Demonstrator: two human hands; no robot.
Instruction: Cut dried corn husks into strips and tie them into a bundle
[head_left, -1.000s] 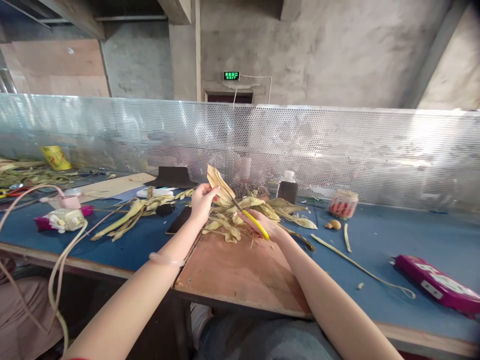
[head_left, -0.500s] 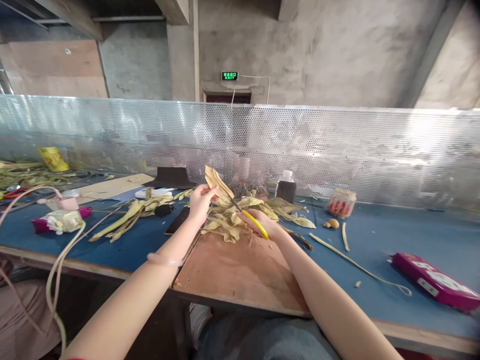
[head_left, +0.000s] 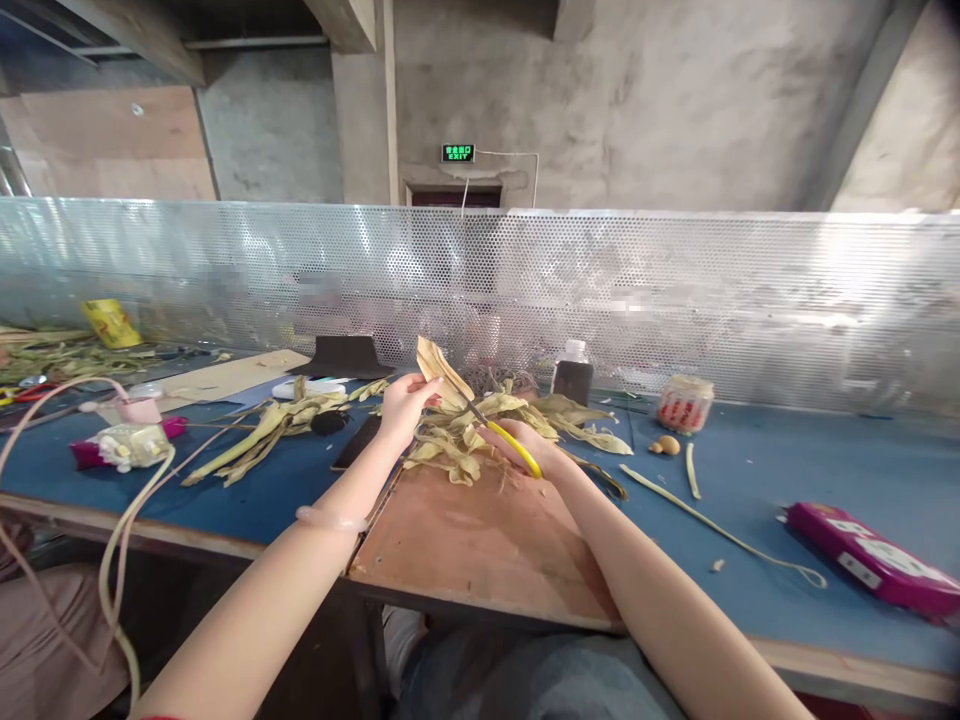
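Observation:
Between the fingers of my left hand is a flat, pale tan dried leaf, held up at a slant above the table. My right hand is closed round the yellow handles of a pair of scissors. The dark scissor blades point up and left and meet the lower right edge of the leaf; whether they are parted I cannot tell. Beneath both hands lies a loose heap of pale, crinkled dried leaves, at the back of a brown board.
More dried leaves lie left, near a power strip with cables. A dark bottle, a clear jar with red print and a magenta case stand or lie right. A perforated metal screen runs along the back.
The view has shifted very slightly. Both hands keep nearly the same pose, with the leaf and scissors still held together.

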